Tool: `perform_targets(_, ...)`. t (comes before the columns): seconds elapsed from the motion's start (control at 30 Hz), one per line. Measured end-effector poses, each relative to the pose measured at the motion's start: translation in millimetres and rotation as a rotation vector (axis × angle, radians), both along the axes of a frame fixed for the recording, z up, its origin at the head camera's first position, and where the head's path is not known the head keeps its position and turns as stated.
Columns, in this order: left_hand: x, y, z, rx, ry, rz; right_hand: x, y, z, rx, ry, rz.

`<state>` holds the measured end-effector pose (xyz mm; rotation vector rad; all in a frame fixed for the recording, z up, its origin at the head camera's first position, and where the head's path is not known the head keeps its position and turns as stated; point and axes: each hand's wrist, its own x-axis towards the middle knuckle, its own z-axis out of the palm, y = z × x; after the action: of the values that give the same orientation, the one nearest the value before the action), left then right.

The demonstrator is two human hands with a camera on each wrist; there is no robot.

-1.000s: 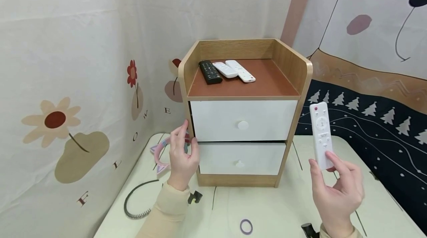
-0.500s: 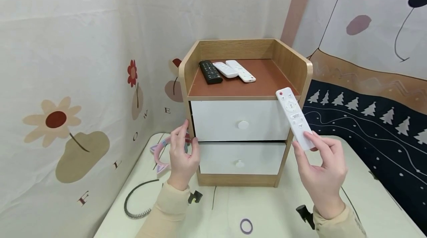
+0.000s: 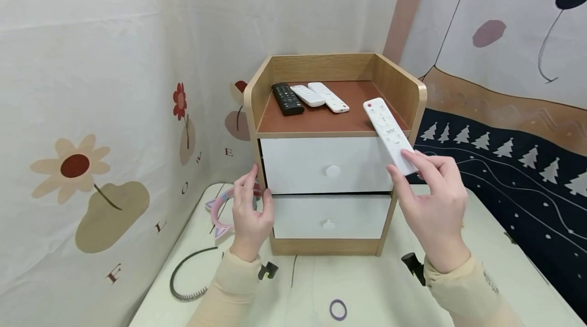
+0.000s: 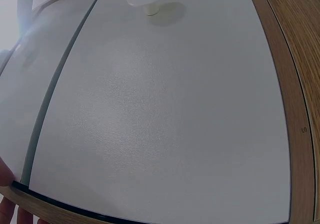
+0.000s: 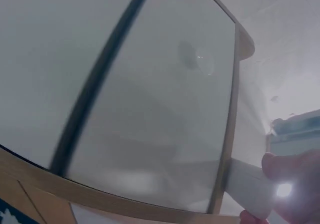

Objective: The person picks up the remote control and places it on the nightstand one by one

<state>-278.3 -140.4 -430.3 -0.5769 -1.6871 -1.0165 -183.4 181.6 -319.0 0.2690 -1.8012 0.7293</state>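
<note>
In the head view my right hand (image 3: 437, 205) pinches the lower end of a white remote control (image 3: 389, 133) between thumb and fingers. The remote slants up to the left, its top end in front of the right part of the cabinet's brown shelf (image 3: 339, 124). My left hand (image 3: 252, 215) rests against the left side of the small wooden cabinet (image 3: 325, 247), thumb near the gap between the two white drawers. On the shelf lie a black remote (image 3: 287, 99) and two white remotes, a shorter one (image 3: 307, 95) and a longer one (image 3: 328, 97), touching or overlapping.
Raised wooden walls edge the shelf at the back and sides. Left of the cabinet lie a pink headband (image 3: 220, 212) and a dark coiled band (image 3: 176, 278). A purple ring (image 3: 338, 309) lies in front. Printed cloth (image 3: 137, 113) hangs behind and around the table.
My right hand has carried the white remote left and upward from the right of the cabinet to the shelf's front right. The remote has tilted leftward. My left hand has stayed put.
</note>
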Motion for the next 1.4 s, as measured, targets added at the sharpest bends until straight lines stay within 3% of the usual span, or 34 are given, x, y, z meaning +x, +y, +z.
perform_targets(0.9, -2.7, 1.9, 3.0, 0.016, 0.005, -0.008, -21.4, -24, 69.9, 0.193, -0.186, -0.089)
perform_targets(1.4, -1.0, 1.3, -1.6, 0.020, -0.012, -0.002, -38.3, -39, 103.5, 0.379, -0.448, -0.181)
